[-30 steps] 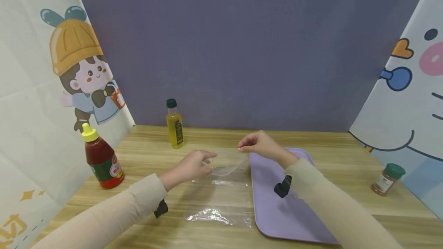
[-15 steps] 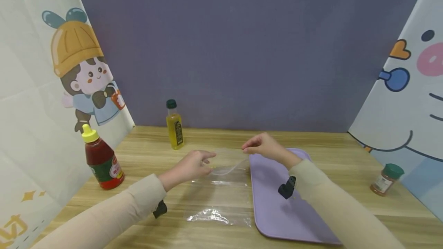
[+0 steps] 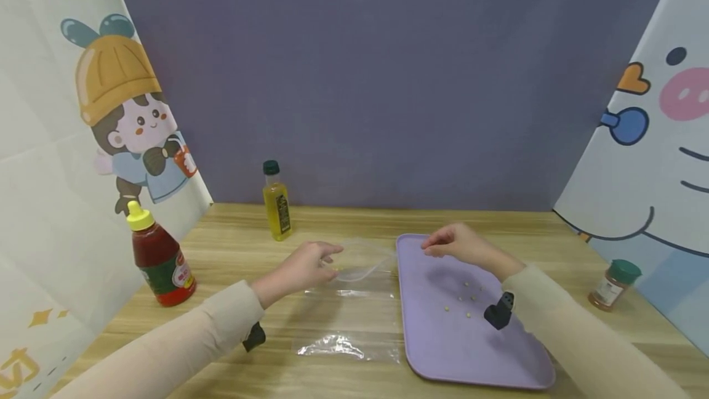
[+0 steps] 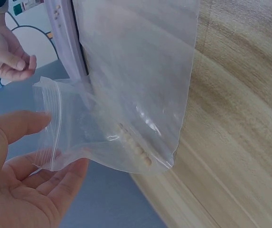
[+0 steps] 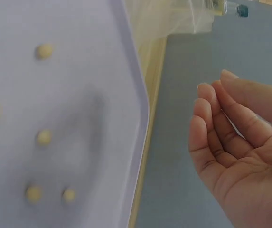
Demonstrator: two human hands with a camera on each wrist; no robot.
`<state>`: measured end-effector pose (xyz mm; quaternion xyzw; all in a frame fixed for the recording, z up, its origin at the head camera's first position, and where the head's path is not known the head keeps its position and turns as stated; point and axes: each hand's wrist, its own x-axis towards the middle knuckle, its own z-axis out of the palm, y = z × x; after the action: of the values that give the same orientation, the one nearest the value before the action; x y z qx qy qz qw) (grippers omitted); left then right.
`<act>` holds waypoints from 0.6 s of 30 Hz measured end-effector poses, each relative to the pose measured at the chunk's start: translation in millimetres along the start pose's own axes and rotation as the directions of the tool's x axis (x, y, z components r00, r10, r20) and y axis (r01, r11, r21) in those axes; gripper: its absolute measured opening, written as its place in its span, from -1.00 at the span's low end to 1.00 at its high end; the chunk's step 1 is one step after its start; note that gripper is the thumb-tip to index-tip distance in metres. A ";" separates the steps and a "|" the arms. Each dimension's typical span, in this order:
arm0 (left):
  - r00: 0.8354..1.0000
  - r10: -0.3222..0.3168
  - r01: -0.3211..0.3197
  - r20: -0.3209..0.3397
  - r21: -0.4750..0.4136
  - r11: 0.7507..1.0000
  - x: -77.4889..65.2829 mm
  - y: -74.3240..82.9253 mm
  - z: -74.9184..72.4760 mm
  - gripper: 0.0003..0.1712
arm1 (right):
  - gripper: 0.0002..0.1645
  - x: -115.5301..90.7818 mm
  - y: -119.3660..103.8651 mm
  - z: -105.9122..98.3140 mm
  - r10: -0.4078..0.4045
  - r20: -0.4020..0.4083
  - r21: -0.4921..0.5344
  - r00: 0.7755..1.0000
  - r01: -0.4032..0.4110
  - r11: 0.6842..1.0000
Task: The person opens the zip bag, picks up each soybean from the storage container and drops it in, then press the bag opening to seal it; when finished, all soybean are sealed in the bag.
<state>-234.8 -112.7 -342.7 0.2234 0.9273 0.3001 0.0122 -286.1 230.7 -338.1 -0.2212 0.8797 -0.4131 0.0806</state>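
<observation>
My left hand (image 3: pixel 304 266) holds the mouth of a clear zip bag (image 3: pixel 351 313) lying on the table. In the left wrist view, the thumb is at the zip edge and the other fingers are curled at the bag's opposite side; several soybeans (image 4: pixel 140 152) are gathered inside the bag. My right hand (image 3: pixel 462 244) hovers above the far part of a purple tray (image 3: pixel 460 356). Its fingers are loosely bent with nothing visible between them in the right wrist view. Several loose soybeans (image 3: pixel 447 309) lie scattered on the tray.
A red sauce bottle (image 3: pixel 162 263) with a yellow cap stands at the left, and an oil bottle (image 3: pixel 278 205) stands behind the bag. A green-lidded spice jar (image 3: pixel 613 285) is near the right table edge. A dark cloth panel (image 3: pixel 354 85) rises behind the table.
My right hand has moved right, from beside the bag's mouth to over the tray, with the forearm shifting too, so the scattered soybeans now show. My left hand stays at the bag.
</observation>
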 end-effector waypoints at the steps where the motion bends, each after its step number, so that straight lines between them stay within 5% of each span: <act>1: 1.000 0.001 -0.001 0.000 -0.001 1.000 0.2 0.0 0.1 -0.38 | -0.67 -2.3 2.9 -2.1 -0.003 0.003 -0.001 1.000 0.003 1.000; 18: 1.000 0.000 -0.001 -0.001 -0.021 1.000 3.8 -2.4 4.3 -0.37 | -0.72 -30.2 44.8 -16.2 0.071 -0.027 -0.120 0.997 -0.074 0.990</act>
<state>-238.5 -110.4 -347.2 0.2233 0.9240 0.3100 0.0139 -278.9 280.7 -363.0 -0.1887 0.9114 -0.3586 0.0719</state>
